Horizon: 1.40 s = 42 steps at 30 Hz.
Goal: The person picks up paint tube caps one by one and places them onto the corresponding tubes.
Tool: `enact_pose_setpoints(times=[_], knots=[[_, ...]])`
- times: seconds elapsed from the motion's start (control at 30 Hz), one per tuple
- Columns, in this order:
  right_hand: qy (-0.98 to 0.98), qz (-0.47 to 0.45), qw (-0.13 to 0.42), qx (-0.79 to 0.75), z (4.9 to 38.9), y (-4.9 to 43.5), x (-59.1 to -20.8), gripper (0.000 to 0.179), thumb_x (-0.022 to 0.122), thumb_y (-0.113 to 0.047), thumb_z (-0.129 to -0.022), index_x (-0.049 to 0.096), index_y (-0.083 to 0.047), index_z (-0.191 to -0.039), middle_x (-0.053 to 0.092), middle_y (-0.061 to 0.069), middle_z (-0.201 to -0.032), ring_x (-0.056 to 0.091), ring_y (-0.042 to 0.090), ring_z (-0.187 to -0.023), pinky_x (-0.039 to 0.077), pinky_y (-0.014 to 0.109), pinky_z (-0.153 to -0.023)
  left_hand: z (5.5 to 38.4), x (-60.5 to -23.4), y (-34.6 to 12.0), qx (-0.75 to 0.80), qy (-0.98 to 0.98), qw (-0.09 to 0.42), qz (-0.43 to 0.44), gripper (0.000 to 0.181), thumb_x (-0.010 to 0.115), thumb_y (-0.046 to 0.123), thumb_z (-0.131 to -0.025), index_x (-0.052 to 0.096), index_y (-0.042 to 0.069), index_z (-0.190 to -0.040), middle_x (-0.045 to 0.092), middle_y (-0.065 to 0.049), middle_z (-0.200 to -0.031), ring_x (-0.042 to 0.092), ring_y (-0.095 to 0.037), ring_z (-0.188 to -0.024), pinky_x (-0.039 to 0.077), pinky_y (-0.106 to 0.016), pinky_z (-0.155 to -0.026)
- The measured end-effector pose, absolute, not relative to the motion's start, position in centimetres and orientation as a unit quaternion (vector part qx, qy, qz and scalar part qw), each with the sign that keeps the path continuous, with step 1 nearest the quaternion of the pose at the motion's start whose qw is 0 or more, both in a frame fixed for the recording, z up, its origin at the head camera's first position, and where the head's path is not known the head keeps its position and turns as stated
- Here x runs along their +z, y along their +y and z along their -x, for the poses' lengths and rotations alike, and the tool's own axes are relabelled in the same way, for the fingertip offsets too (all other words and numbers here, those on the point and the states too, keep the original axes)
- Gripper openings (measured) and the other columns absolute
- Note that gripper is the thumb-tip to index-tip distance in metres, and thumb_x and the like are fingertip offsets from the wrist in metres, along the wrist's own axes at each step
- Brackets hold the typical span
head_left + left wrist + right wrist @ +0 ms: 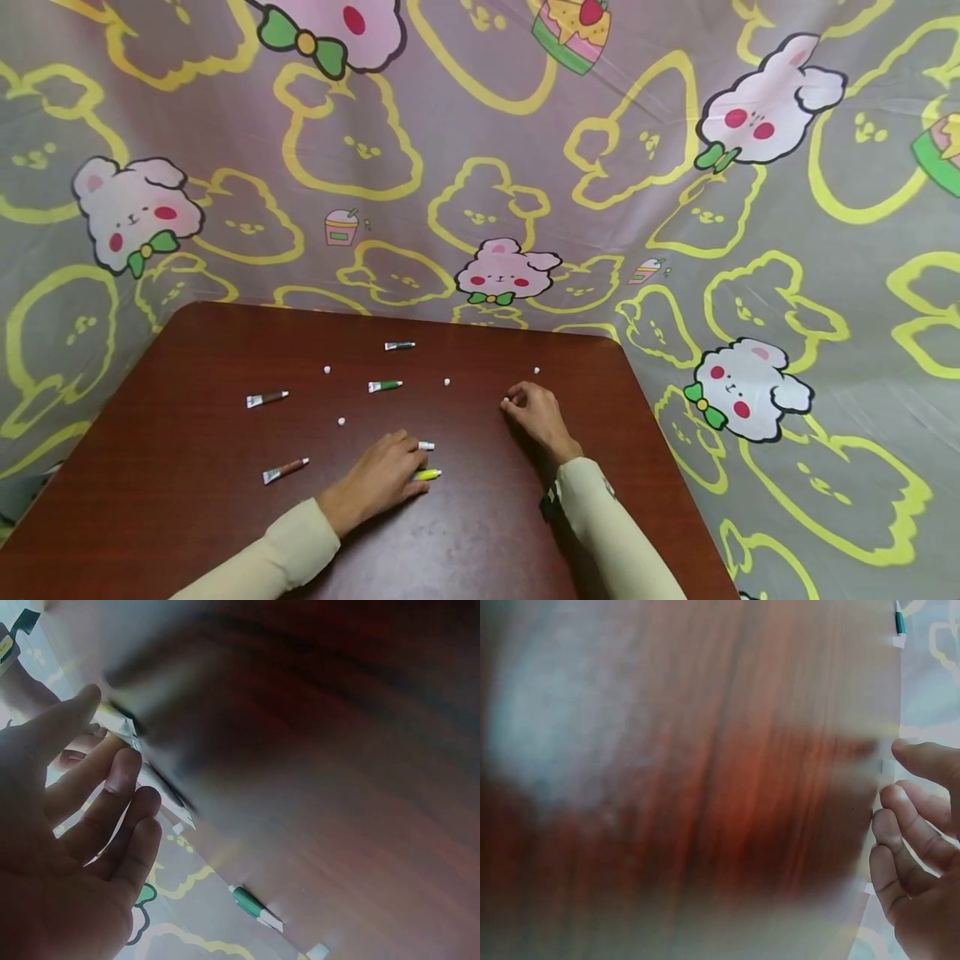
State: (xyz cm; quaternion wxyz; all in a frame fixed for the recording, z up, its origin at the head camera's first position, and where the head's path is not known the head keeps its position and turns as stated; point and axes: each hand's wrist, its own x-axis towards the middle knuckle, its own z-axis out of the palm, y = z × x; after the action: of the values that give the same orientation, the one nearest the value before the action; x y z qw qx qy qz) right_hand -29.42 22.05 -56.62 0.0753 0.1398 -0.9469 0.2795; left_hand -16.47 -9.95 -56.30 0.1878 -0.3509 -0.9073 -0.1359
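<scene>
My left hand (pixel 384 471) lies low over two paint tubes, fingers loosely bent. A yellow paint tube (pixel 428 475) pokes out between its thumb and index finger. Beyond the fingers shows the pale end of another tube (pixel 426 446), its body mostly hidden by the hand. In the left wrist view, thumb and index finger stand apart near the yellow tube (pixel 112 718). Further right, my right hand (pixel 538 414) pinches a small white cap (pixel 506 400) between thumb and index fingertips, close over the table. The other right fingers (pixel 889 832) are curved beside them.
On the brown table (pixel 187 500) lie a green tube (pixel 386 386), a dark teal tube (pixel 400 345), a brown tube (pixel 267 398) and a reddish-brown tube (pixel 285 470). Several white caps are scattered among them, one (pixel 536 370) beyond the right hand. A patterned cloth (pixel 480 125) hangs behind.
</scene>
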Motion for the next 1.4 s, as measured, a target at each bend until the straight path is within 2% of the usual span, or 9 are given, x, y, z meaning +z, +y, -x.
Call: enact_pose_setpoints(times=[0.17, 0.4, 1.0, 1.2, 1.4], knots=[[-0.951, -0.139, 0.069, 0.266, 29.7, 21.9, -56.3, 0.018, 0.086, -0.020, -0.093, 0.079, -0.009, -0.105, 0.077, 0.002, -0.090, 0.073, 0.019, -0.085, 0.057, 0.046, -0.087, 16.3, -56.2, -9.9, -0.151, -0.899, 0.205, 0.357, 0.032, 0.097, 0.032, -0.078, 0.069, 0.017, -0.085, 0.066, 0.004, -0.088, 0.055, -0.015, -0.082, 0.055, -0.039, -0.077], [-0.953, -0.145, 0.075, 0.254, 30.0, 22.0, -56.4, 0.011, 0.086, -0.017, -0.093, 0.079, -0.012, -0.099, 0.077, 0.000, -0.088, 0.072, 0.020, -0.084, 0.057, 0.045, -0.084, 16.2, -56.2, -9.8, -0.149, -0.894, 0.219, 0.362, 0.026, 0.093, 0.022, -0.079, 0.069, 0.016, -0.085, 0.068, 0.003, -0.088, 0.054, -0.017, -0.081, 0.051, -0.035, -0.074], [-0.953, -0.151, 0.079, 0.250, 29.7, 22.1, -56.4, 0.007, 0.084, -0.016, -0.094, 0.079, -0.012, -0.096, 0.075, 0.002, -0.088, 0.070, 0.020, -0.083, 0.057, 0.044, -0.082, 16.6, -56.4, -9.5, -0.147, -0.893, 0.231, 0.357, 0.027, 0.093, 0.021, -0.075, 0.066, 0.017, -0.082, 0.065, 0.005, -0.082, 0.051, -0.015, -0.077, 0.048, -0.034, -0.071], [-0.950, -0.158, 0.079, 0.259, 29.6, 21.9, -56.4, 0.007, 0.083, -0.017, -0.094, 0.079, -0.013, -0.097, 0.076, 0.002, -0.090, 0.071, 0.020, -0.085, 0.058, 0.044, -0.083, 16.7, -56.1, -9.6, -0.149, -0.893, 0.235, 0.355, 0.027, 0.092, 0.023, -0.077, 0.069, 0.016, -0.087, 0.067, 0.004, -0.086, 0.055, -0.016, -0.079, 0.054, -0.037, -0.073], [-0.949, -0.166, 0.077, 0.255, 29.3, 21.4, -56.3, 0.005, 0.083, -0.017, -0.094, 0.079, -0.015, -0.096, 0.076, -0.001, -0.090, 0.071, 0.017, -0.086, 0.058, 0.041, -0.081, 16.9, -55.7, -9.8, -0.153, -0.895, 0.224, 0.353, 0.026, 0.093, 0.021, -0.078, 0.070, 0.014, -0.088, 0.067, 0.003, -0.087, 0.055, -0.016, -0.080, 0.053, -0.036, -0.073]])
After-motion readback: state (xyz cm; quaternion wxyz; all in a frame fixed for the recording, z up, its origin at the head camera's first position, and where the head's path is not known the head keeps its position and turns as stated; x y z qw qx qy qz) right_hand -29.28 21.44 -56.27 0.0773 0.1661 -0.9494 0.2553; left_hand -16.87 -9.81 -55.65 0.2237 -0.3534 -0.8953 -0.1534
